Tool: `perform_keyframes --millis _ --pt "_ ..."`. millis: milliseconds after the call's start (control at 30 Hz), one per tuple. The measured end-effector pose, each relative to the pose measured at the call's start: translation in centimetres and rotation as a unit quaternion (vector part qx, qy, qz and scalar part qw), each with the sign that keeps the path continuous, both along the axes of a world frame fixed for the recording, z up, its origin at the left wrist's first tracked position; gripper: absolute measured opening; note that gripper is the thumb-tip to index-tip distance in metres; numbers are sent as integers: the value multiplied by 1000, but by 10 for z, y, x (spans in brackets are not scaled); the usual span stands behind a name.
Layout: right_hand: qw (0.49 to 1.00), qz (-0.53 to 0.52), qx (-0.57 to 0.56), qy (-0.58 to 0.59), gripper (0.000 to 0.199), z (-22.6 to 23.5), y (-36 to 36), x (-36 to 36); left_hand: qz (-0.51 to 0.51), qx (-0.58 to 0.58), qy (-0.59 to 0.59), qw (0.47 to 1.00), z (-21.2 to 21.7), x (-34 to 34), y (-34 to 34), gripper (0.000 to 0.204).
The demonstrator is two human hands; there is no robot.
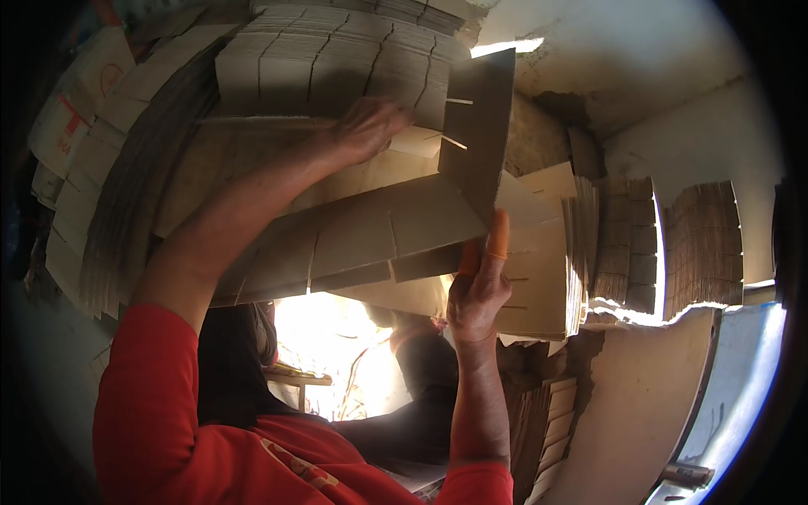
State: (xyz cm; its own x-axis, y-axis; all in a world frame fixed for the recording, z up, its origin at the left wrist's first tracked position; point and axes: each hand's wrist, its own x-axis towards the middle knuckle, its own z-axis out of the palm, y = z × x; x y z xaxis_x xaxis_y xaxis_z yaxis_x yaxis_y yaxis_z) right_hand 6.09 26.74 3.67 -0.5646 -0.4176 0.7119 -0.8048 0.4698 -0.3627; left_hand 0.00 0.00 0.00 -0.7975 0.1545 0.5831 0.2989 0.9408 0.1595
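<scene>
Cardboard sheet: a slotted brown cardboard blank (370, 236) is held up between both hands, tilted, one flap (481, 126) folded upward at its right end.
Left hand: the left hand (367, 126) lies spread on the far edge of the blank, fingers pressing near the slots — flat contact, not a closed fist.
Right hand: the right hand (478, 282) pinches the near right edge from below, thumb (498, 234) stretched up along the raised flap.
Handling: the sheet looks thin and floppy, so in my judgement it moves best kept level between the two grips, with fingers away from the cut slots where it could tear.
Stacks: tall piles of the same cut blanks (328, 50) stand just behind the left hand; another pile (539, 269) sits right beside the right hand, and more stacks (703, 248) stand farther right.
Edges: the raised flap's corner comes close to the rough pale wall (606, 59) — little slack there.
Room: space is tight on the left and ahead; the bright gap (328, 353) below the sheet looks like the freest way.
</scene>
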Motion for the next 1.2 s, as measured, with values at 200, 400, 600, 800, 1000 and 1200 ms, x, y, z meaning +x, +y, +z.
perform_keyframes --millis 200,400,600,800,1000,1200 --pt "999 -12 33 -21 54 3 9 -3 -36 41 30 998 4 6 23 8" --pt "998 -22 50 -40 57 -4 9 -3 -75 71 23 994 22 24 33 8" --pt "994 -20 91 -57 68 -15 8 -5 -107 72 2 992 35 46 47 13" --pt "992 -16 102 -67 72 -34 6 -9 -133 139 -22 981 29 59 41 16" --pt "997 -7 36 -67 63 -20 1 1 -46 186 -80 978 67 38 3 40" --pt "997 -15 20 -75 57 -19 -6 -1 126 -21 -107 986 30 -30 -36 49"
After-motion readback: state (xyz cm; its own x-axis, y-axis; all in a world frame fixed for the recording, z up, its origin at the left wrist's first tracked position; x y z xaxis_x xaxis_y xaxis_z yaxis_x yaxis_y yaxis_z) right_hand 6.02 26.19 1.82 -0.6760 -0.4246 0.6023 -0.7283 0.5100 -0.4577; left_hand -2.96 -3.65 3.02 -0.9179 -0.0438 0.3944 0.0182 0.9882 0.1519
